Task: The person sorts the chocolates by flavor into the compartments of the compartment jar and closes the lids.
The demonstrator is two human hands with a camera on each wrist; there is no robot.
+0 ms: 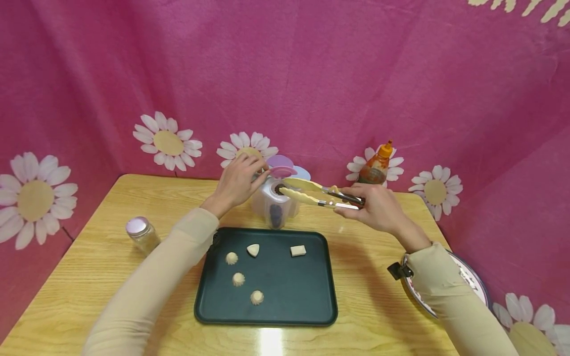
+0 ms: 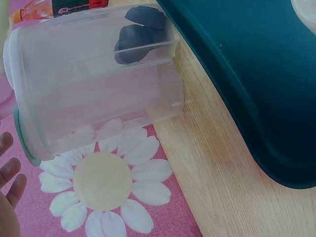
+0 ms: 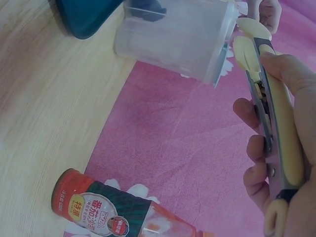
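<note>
"Tongs: position and holder?"

"Held in the right hand, thumb and fingers wrapped round the handles. Pale tips stand parted at the top of a translucent container. A brown piece shows in the container's opening beside one tip; whether the tongs bite on it cannot be told."

"Left hand?"

"Raised at the container's top, fingertips next to an upturned purple lid. The left wrist view shows three fingers loosely bent; whether the hand pinches a lid cannot be told. A pale blue lid is also raised, just to the right."

"Contents?"

"Dark pieces low in the container, visible through the wall."

"Tray?"

"Dark green, flat on the wooden table, just in front of the container. It bears three pale fluted rounds, one rounded triangle and one rectangular block, all lying apart."

"Remaining items?"

"Sauce bottle, orange cap, back right. Jar, left of the tray. Plate, far right, partly covered by the right sleeve."
</note>
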